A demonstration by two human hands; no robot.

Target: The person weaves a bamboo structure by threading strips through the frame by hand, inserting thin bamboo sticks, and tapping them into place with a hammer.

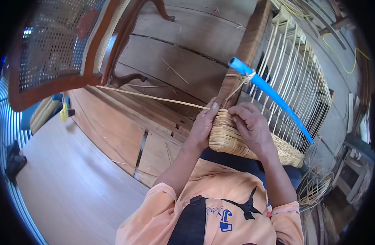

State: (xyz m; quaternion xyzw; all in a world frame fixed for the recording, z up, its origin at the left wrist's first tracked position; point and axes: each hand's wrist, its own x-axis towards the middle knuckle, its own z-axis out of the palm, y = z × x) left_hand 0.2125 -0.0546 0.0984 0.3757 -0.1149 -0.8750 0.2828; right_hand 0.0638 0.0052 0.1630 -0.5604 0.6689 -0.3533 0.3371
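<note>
A partly woven wicker basket (225, 134) rests across my lap, its tight pale weave along the near side. My left hand (202, 127) is closed at the basket's left corner, its thumb pressing a long rattan strip (154, 97). That strip runs out to the left toward the chair. My right hand (252, 125) lies on the top of the weave with bent fingers pinching its edge; the fingertips are partly hidden. Bare upright rattan stakes (283, 61) stretch away from the weave. A blue tube (277, 98) is tied with a strip near the wooden board (252, 32).
A wooden chair frame with cane mesh (53, 45) stands at upper left. Below it is a pale smooth tabletop (81, 179) beside a wooden bench (126, 130). Loose rattan coils (318, 190) lie at right. Scraps lie on the plank floor (187, 41).
</note>
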